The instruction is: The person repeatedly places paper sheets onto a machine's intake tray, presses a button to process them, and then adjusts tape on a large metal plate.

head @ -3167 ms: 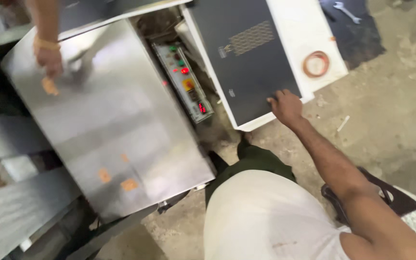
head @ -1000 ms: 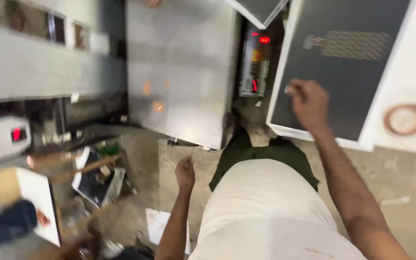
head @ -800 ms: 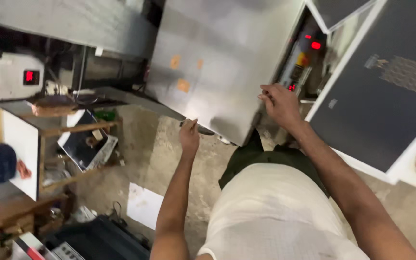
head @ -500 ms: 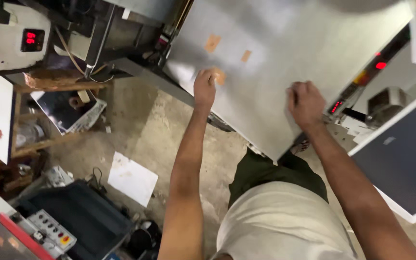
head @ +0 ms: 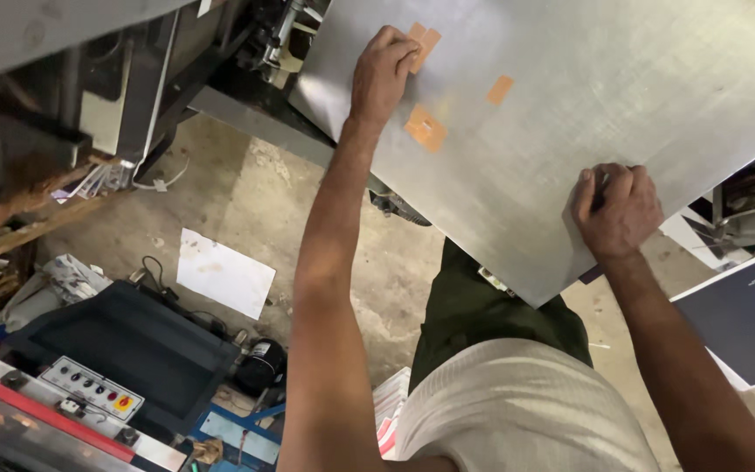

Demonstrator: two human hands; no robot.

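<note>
**Both hands now on the metal sheet**

Since half a second ago, your left hand [head: 384, 72] slid to the taped patches [head: 426, 128], flat. Right hand [head: 615, 210] grips the metal sheet's [head: 587, 96] lower-right edge: stiff, slick, sharp-edged; hold edges.

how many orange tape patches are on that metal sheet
3 on the metal sheet: one at the left hand fingertips, one below that hand, one further right. Hands may hide more.

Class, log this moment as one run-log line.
left hand: fingers on orange tape patch | right hand: fist on metal sheet, gripping dark tool | floor: white paper
</note>
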